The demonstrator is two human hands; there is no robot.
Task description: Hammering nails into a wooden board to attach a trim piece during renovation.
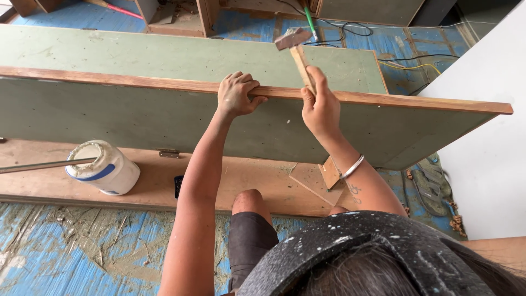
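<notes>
A: What's under you?

B: A blue floor (66,257) strewn with dust and shavings, a brown board (219,181) lying on it. Your green panel (164,118) stands on edge above that board.

A: And your hands?

B: Your left hand (236,94) clenches the panel's wooden top edge; your right hand (320,107), just beside it, grasps a hammer (296,49) raised over the edge. A white tub (107,167) sits below the panel's left part

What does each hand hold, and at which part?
The right hand holds a hammer by its wooden handle; the left hand grips the board's top wooden edge.
</notes>
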